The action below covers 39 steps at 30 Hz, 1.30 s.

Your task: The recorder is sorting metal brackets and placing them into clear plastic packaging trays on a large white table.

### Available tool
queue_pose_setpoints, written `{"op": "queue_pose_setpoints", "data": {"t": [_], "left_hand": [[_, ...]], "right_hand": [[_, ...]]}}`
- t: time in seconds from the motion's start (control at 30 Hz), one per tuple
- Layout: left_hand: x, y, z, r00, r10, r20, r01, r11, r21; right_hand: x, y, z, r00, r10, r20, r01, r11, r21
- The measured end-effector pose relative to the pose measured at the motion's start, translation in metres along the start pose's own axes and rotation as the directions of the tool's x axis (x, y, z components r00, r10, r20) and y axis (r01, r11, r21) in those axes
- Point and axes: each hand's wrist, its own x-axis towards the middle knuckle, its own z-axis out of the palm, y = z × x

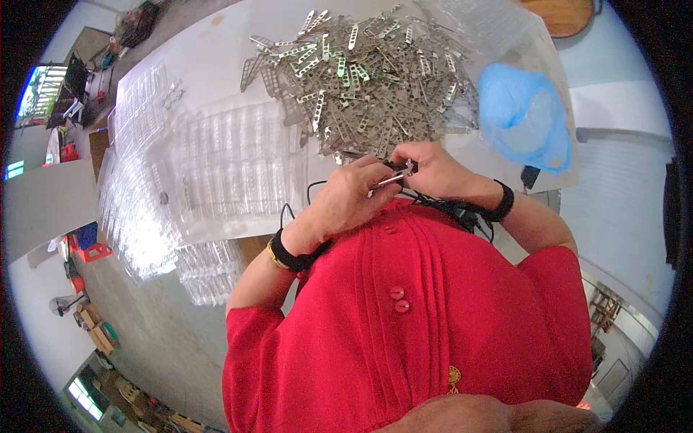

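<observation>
My left hand [354, 189] and my right hand [437, 175] meet at the near edge of the table, close to my body. Between their fingers is a small shiny metal piece [390, 180]; both hands are closed on it, and the fingers hide much of its shape. Just beyond them spreads a large heap of flat metal strips [382, 94], many with rows of holes. Black bands circle both wrists, and dark cables [455, 209] run beneath the right wrist.
Clear ribbed plastic trays [231, 155] lie left of the heap, and more overhang the table's left edge. A blue plastic bag [523, 119] is at the right. Clear plastic sheeting [491, 25] lies at the far right, near a round brown wooden seat [563, 14].
</observation>
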Motion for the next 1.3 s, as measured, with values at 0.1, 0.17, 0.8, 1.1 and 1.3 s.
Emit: {"op": "queue_pose_setpoints", "data": {"t": [0.1, 0.17, 0.8, 1.1, 1.3], "left_hand": [[0.001, 0.0, 0.002, 0.999, -0.05, 0.005, 0.05, 0.998, -0.025], [0.001, 0.001, 0.003, 0.996, -0.083, 0.015, 0.084, 0.995, -0.055], [0.018, -0.002, 0.004, 0.915, -0.353, -0.195, 0.329, 0.933, -0.143], [0.017, -0.02, 0.001, 0.981, -0.052, -0.188, 0.065, 0.996, 0.064], [0.02, -0.003, -0.01, 0.937, -0.35, -0.016, 0.339, 0.917, -0.211]], "right_hand": [[-0.001, -0.003, -0.001, 1.0, 0.01, -0.007, -0.01, 0.998, -0.061], [-0.002, -0.006, -0.001, 1.0, -0.007, 0.008, 0.007, 0.999, -0.033], [-0.005, -0.013, 0.007, 0.978, -0.197, -0.067, 0.174, 0.952, -0.25], [-0.005, -0.015, 0.008, 0.933, -0.342, -0.112, 0.299, 0.909, -0.291], [-0.006, -0.013, 0.006, 0.933, -0.358, -0.048, 0.313, 0.867, -0.387]]}}
